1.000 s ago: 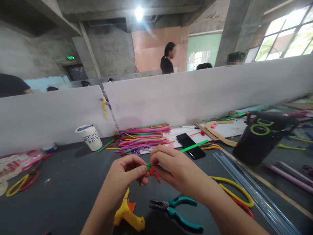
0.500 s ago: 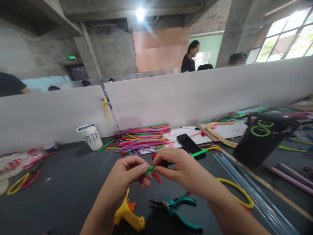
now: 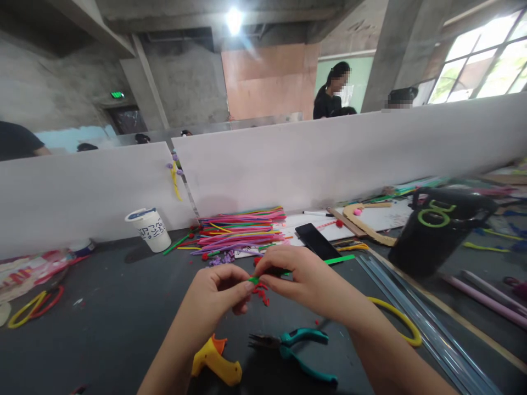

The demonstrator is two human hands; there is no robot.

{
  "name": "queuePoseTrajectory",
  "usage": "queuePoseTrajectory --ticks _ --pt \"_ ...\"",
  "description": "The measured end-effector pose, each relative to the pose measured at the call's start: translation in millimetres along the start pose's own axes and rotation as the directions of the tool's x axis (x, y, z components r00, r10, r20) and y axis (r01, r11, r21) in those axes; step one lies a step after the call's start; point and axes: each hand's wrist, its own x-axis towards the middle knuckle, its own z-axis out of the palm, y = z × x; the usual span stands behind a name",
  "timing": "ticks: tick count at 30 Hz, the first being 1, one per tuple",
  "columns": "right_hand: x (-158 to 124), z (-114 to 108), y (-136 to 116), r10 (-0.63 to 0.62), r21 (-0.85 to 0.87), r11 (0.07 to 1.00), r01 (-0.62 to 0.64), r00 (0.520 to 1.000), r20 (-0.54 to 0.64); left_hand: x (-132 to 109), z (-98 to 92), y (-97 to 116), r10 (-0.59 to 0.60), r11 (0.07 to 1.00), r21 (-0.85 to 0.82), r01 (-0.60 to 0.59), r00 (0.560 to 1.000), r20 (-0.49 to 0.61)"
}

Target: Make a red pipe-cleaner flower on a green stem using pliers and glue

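Note:
Both hands meet above the dark table, pinching a green pipe cleaner between them. My left hand grips its near end with thumb and forefinger. My right hand is closed on it just beside, and a straight green length sticks out behind that hand to the right. Small red fuzzy pieces lie just under the fingers. Nearer me are teal-handled pliers with jaws pointing left, and a yellow glue gun, partly hidden by my left forearm.
A bundle of coloured pipe cleaners lies before the white partition. Around it stand a paper cup, a black phone and a large black bottle. Clear plastic strips and yellow-handled scissors lie at the sides.
My fingertips have drawn closer together, and less green shows between them. The green length behind my right hand has swung lower. In the background a person has shifted right.

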Motion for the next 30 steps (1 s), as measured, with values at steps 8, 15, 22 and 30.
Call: queuePoseTrajectory --ticks 8,15,22,30 --pt "4.5 13.0 -2.4 0.039 0.058 0.998 -0.027 0.978 -0.206 2.3 3.3 -8.4 0.052 0.968 -0.234 -0.086 0.988 -0.145" --pt "3.7 17.8 4.4 -0.081 -0.006 0.997 0.081 0.987 -0.138 2.6 1.7 -10.5 0.175 0.965 -0.128 -0.227 0.928 -0.330" --pt "5.2 20.5 13.5 -0.319 -0.226 0.924 0.307 0.948 -0.016 5.8 -3.8 -7.7 0.066 0.991 -0.101 -0.089 0.974 -0.218" --pt "10.5 32.3 23.1 -0.306 -0.157 0.941 0.299 0.952 -0.021 19.5 -11.7 -14.7 -0.028 0.993 -0.116 0.020 0.998 -0.064"
